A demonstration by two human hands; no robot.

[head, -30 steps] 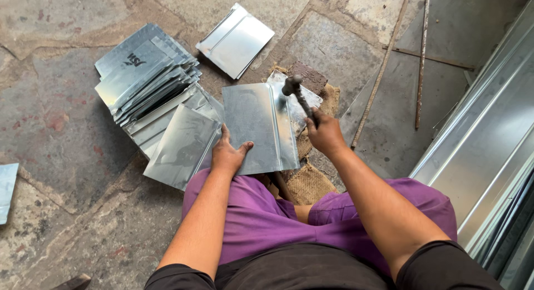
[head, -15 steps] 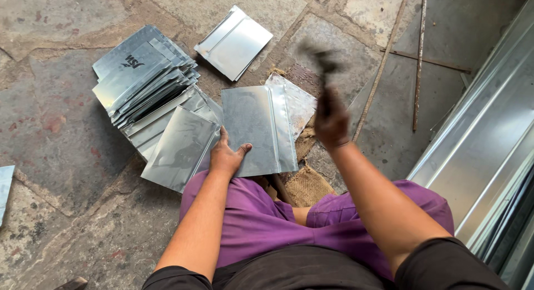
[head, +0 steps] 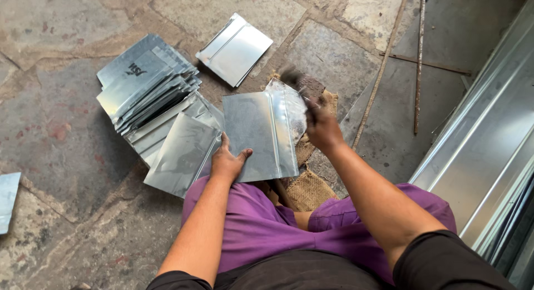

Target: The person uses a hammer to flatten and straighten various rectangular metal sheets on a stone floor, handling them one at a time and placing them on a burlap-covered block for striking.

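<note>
A stone-flagged floor (head: 67,156) carries everything. Along its right edge run long galvanized metal channels (head: 489,156), the biggest pieces in view, lying lengthwise from the top right corner down to the lower right. Beside them, nearer the middle, two thin rusty rods (head: 418,62) lie on the flags, one crossed by a shorter bar.

Toward the upper left of the floor sits a fanned stack of metal sheets (head: 146,84), with more sheets spreading out from under it toward the person. A single folded sheet (head: 236,48) lies apart, just above the stack near the top edge. A scrap of sheet (head: 8,198) shows at the left edge.

In the middle, over a piece of burlap sacking (head: 311,187) on the floor, rests the sheet being worked (head: 258,137), a flat rectangle with a raised fold running along its right side. The person sits behind it in purple trousers (head: 261,229).

The left hand (head: 227,163) presses on the sheet's near left corner, fingers spread and thumb out, pinning it flat rather than gripping. The right hand (head: 322,128) is closed around the handle of a hammer (head: 295,81), whose head is blurred just above the sheet's far right corner, over the fold.
</note>
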